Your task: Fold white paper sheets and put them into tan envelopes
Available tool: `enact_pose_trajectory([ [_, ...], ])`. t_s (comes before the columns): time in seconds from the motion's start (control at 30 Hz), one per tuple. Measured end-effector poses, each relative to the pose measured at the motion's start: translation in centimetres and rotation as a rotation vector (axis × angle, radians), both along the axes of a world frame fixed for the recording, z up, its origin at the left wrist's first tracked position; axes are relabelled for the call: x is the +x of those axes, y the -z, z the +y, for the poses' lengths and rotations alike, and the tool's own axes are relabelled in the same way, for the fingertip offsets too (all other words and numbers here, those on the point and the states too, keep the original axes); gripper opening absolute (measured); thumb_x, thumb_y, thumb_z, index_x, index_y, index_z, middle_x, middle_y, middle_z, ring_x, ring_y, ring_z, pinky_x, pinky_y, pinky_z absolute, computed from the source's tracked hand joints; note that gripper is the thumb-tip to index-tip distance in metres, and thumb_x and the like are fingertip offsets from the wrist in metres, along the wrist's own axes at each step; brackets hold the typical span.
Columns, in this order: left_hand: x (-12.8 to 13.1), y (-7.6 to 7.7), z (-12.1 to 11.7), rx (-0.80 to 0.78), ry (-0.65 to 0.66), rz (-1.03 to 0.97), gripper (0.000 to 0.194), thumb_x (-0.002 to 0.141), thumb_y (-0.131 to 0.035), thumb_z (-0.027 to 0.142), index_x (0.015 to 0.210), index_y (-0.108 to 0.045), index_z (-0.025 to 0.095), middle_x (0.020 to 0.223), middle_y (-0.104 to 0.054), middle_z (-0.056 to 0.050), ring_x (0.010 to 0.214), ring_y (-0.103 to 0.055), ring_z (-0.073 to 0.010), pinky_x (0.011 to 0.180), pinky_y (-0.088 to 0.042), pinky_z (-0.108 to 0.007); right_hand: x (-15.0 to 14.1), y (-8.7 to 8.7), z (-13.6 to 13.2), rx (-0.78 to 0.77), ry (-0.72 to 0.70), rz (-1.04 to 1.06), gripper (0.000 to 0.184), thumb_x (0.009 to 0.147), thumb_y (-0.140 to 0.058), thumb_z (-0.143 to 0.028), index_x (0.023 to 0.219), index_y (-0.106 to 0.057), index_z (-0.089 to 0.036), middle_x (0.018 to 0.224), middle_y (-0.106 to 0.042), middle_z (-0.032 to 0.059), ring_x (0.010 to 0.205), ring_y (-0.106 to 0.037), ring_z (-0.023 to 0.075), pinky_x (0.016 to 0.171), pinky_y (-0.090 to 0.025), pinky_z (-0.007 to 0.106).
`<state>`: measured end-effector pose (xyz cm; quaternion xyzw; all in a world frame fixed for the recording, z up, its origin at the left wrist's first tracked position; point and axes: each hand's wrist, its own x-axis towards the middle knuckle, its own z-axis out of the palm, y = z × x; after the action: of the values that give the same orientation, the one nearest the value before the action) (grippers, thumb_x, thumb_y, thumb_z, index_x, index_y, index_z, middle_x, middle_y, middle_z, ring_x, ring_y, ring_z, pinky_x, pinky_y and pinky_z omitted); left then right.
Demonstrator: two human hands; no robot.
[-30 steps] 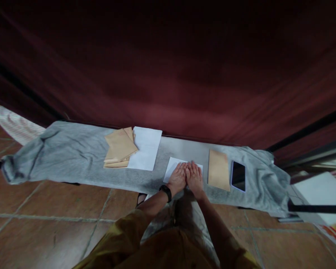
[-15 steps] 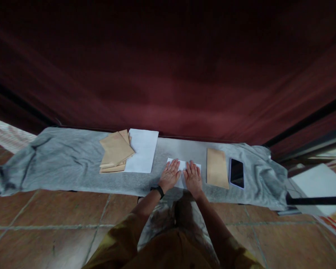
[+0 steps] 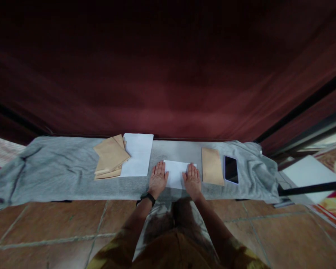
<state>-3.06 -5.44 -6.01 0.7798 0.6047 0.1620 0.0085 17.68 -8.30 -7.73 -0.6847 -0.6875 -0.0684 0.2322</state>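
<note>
A small white sheet of paper [image 3: 175,175], which looks folded, lies flat on the grey cloth [image 3: 80,164] in front of me. My left hand [image 3: 158,178] rests flat at the sheet's left edge, fingers stretched out, with a dark band on the wrist. On the sheet's right part lies my right hand [image 3: 192,180], palm down and fingers extended, covering some of that edge. A brown envelope [image 3: 212,166] lies a little to the right of my right hand. Neither hand grips anything.
Left of my hands are a stack of white paper [image 3: 139,155] and several overlapping brown envelopes [image 3: 111,154]. A phone [image 3: 231,169] lies at the right. Behind the cloth rises a dark red surface [image 3: 170,104]. Tiled floor [image 3: 58,220] shows below the front edge.
My hands have spread apart: the left slid leftward to the paper's left edge, uncovering its middle, while the right stays on the right part. The whole view has shifted slightly.
</note>
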Motion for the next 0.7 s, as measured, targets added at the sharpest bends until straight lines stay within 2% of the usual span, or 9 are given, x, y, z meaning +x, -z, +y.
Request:
enact_pose_trajectory([
  [0.3, -0.9, 0.3, -0.5, 0.057, -0.043, -0.019, 0.060, 0.102, -0.028, 0.034, 0.156, -0.034, 0.008, 0.158, -0.042, -0.017, 0.151, -0.033, -0.0280, 0.123, -0.030, -0.051, 0.7, 0.1, -1.1, -0.014, 0.018, -0.003, 0.064, 0.107, -0.029, -0.041, 0.158, -0.026, -0.003, 0.158, -0.038, 0.0253, 0.146, -0.039, 0.0322, 0.117, -0.033, 0.051],
  [0.47, -0.4, -0.2, -1.8, 0.087, -0.088, -0.049, 0.061, 0.102, -0.029, 0.030, 0.157, -0.028, 0.006, 0.159, -0.039, -0.020, 0.150, -0.034, -0.0304, 0.122, -0.032, -0.053, 0.3, -0.3, -2.5, -0.009, 0.053, 0.016, 0.064, 0.107, -0.029, -0.041, 0.159, -0.025, -0.004, 0.159, -0.038, 0.0237, 0.146, -0.038, 0.0323, 0.118, -0.032, 0.052],
  [0.53, 0.7, -0.5, -2.6, 0.080, -0.040, -0.054, 0.061, 0.101, -0.030, 0.028, 0.159, -0.024, 0.007, 0.162, -0.035, -0.018, 0.152, -0.030, -0.0293, 0.122, -0.031, -0.053, -0.7, -0.8, -3.2, -0.039, -0.002, 0.022, 0.062, 0.108, -0.027, -0.040, 0.160, -0.024, -0.006, 0.161, -0.036, 0.0205, 0.149, -0.035, 0.0300, 0.119, -0.030, 0.051],
  [0.6, 2.0, -0.5, -3.4, 0.046, 0.071, -0.043, 0.061, 0.100, -0.031, 0.024, 0.160, -0.022, 0.011, 0.164, -0.033, -0.014, 0.153, -0.028, -0.0261, 0.123, -0.031, -0.050, -2.0, -1.2, -3.9, -0.080, -0.093, 0.033, 0.059, 0.108, -0.026, -0.038, 0.160, -0.026, -0.009, 0.162, -0.036, 0.0159, 0.150, -0.033, 0.0267, 0.121, -0.030, 0.048],
  [0.7, 3.5, -0.2, -4.5, -0.008, 0.196, -0.004, 0.062, 0.098, -0.031, 0.018, 0.159, -0.024, 0.013, 0.164, -0.034, -0.011, 0.153, -0.028, -0.0230, 0.124, -0.031, -0.045, -3.5, -1.4, -4.9, -0.102, -0.174, 0.053, 0.057, 0.108, -0.026, -0.039, 0.158, -0.032, -0.013, 0.161, -0.039, 0.0125, 0.150, -0.035, 0.0238, 0.122, -0.029, 0.045],
])
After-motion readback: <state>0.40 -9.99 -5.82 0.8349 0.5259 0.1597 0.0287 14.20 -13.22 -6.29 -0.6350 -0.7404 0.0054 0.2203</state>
